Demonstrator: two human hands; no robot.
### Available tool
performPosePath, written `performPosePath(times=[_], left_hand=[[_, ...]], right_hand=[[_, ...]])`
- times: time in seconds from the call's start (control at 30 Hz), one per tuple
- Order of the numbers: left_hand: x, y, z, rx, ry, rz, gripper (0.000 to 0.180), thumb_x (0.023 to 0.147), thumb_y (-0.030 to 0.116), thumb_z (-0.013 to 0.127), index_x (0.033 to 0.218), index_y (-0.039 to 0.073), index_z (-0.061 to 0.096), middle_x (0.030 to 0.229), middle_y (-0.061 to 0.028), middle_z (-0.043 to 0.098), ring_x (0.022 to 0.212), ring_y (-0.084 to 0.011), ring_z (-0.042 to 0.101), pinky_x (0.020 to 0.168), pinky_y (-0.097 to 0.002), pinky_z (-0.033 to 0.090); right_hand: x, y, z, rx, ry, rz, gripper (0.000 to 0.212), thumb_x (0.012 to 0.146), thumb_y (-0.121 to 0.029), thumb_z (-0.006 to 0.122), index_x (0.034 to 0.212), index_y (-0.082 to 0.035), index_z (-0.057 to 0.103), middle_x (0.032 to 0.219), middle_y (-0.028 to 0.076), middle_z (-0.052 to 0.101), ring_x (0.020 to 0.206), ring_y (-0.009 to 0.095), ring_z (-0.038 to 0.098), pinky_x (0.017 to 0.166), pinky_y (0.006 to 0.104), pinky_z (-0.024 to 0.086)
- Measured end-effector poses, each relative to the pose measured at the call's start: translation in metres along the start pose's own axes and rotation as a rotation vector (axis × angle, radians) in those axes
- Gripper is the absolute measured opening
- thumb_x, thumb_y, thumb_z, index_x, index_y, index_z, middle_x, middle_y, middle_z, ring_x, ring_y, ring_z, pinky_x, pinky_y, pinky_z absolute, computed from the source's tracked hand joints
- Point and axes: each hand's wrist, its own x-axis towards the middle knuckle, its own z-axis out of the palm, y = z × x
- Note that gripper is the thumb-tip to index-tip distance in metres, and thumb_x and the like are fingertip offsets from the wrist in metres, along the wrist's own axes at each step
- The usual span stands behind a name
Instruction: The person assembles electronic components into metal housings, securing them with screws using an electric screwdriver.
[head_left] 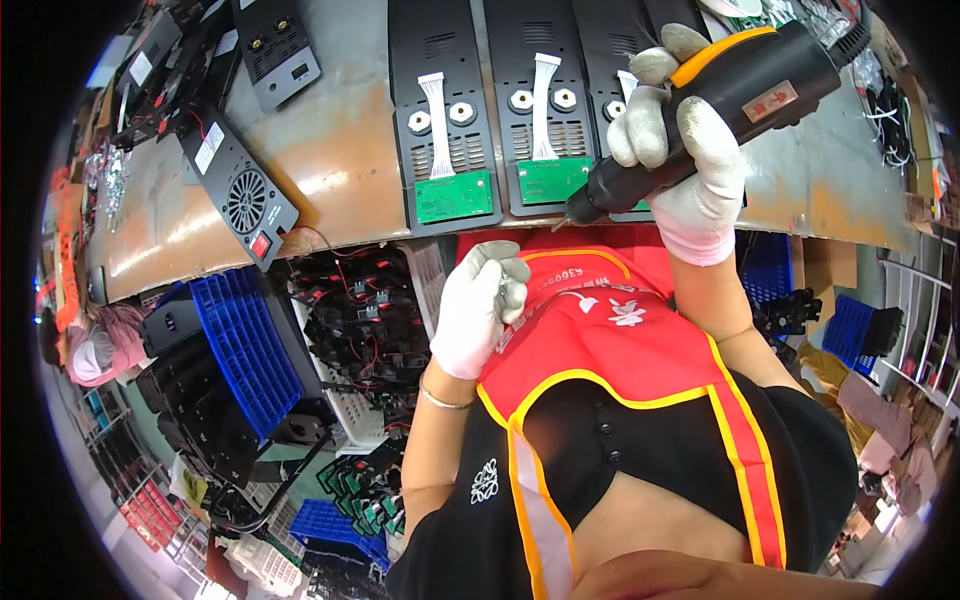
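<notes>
My gloved right hand (690,140) is wrapped round a black electric screwdriver (740,95) with an orange-yellow strip. Its tip points down and left, near the table's front edge beside a green circuit board (555,182). That board lies on a black metal panel (518,105) with a white ribbon cable (545,105) and two round fittings. To its left, another black panel (432,55) carries a similar green board (452,198) and cable. My gloved left hand (485,305) is closed just off the table edge, over my red apron (620,340); whatever its fingers pinch is too small to make out.
The worn table (340,130) bears more black panels, one with a fan grille (247,203) at its left edge. Under the edge stands a white crate (345,400) of wired black parts. Blue crates (245,345) and other people (105,345) are farther off.
</notes>
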Motion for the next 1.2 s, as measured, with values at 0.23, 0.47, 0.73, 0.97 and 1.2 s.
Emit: performPosePath(times=[0.23, 0.47, 0.73, 0.97, 1.2], left_hand=[[0.006, -0.003, 0.017, 0.052, -0.074, -0.008, 0.024, 0.098, 0.029, 0.048, 0.094, 0.005, 0.051, 0.067, 0.0017, 0.046, 0.052, -0.0062, 0.040, 0.046, -0.0183, 0.032], [0.013, -0.018, 0.012, -0.294, -0.148, 0.019, 0.027, 0.097, 0.020, 0.050, 0.112, -0.001, 0.051, 0.079, -0.0013, 0.053, 0.064, -0.0102, 0.047, 0.056, -0.0214, 0.039], [0.012, -0.030, 0.011, -0.288, -0.166, 0.093, 0.031, 0.093, 0.015, 0.056, 0.117, -0.004, 0.050, 0.090, -0.0058, 0.057, 0.074, -0.0120, 0.055, 0.064, -0.0227, 0.046], [0.010, -0.035, 0.005, -0.385, -0.226, 0.122, 0.020, 0.095, 0.016, 0.054, 0.109, 0.002, 0.052, 0.088, -0.0040, 0.056, 0.069, -0.0097, 0.053, 0.060, -0.0219, 0.044], [0.008, -0.026, 0.008, -0.242, -0.167, 0.109, 0.014, 0.096, 0.020, 0.052, 0.103, 0.007, 0.051, 0.083, -0.0016, 0.051, 0.065, -0.0088, 0.044, 0.057, -0.0210, 0.038]], right_hand=[[-0.010, -0.007, 0.003, 0.044, 0.073, 0.082, 0.044, 0.091, -0.019, 0.052, 0.132, -0.008, 0.039, 0.115, 0.007, 0.054, 0.061, 0.008, 0.043, 0.061, 0.0275, 0.041], [-0.017, -0.005, 0.000, -0.053, 0.037, 0.042, 0.023, 0.091, -0.016, 0.055, 0.108, 0.000, 0.057, 0.070, 0.006, 0.057, 0.065, 0.014, 0.057, 0.062, 0.0280, 0.048], [-0.026, 0.005, 0.003, 0.010, 0.025, 0.083, 0.040, 0.091, -0.016, 0.051, 0.129, -0.008, 0.041, 0.114, 0.010, 0.056, 0.065, 0.010, 0.049, 0.062, 0.0309, 0.043], [-0.027, 0.013, 0.007, 0.108, -0.026, 0.041, 0.038, 0.091, -0.015, 0.053, 0.127, -0.007, 0.043, 0.113, 0.010, 0.056, 0.065, 0.011, 0.050, 0.061, 0.0319, 0.043], [-0.026, 0.006, 0.017, -0.096, -0.029, 0.131, 0.039, 0.091, -0.015, 0.053, 0.128, -0.008, 0.042, 0.112, 0.010, 0.057, 0.065, 0.011, 0.050, 0.062, 0.0315, 0.043]])
